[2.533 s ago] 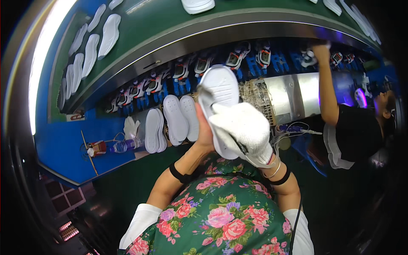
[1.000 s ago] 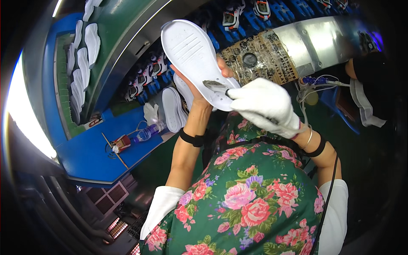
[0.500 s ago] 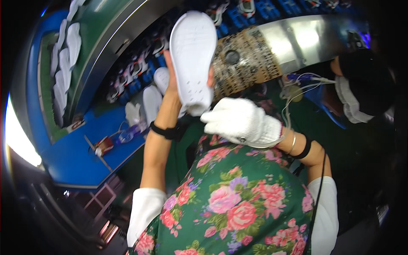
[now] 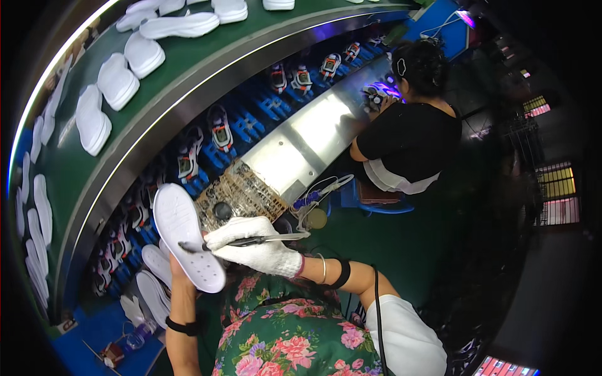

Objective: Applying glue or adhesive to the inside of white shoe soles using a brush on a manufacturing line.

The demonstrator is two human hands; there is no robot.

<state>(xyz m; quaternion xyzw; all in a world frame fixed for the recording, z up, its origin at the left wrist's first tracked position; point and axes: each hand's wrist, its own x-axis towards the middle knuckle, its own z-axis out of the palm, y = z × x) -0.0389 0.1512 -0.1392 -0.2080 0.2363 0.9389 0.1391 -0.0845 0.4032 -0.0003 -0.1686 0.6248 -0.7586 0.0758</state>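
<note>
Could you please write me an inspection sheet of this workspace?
Surface: blue table at lower left; brown, tape-covered patch beside a metal plate.
Job's things: held white sole, tilted; brush at its inner face, contact unclear; spare soles left of the left forearm.
Clutter: white glove, bottle and brown container at lower left.
Hands: left hand bare, holding the sole; right hand gloved, gripping the brush.
Cables: pale cables near the metal plate; black cable along the right sleeve.
Surroundings: green surface bearing more soles; shoes on blue racks; co-worker in black.
</note>
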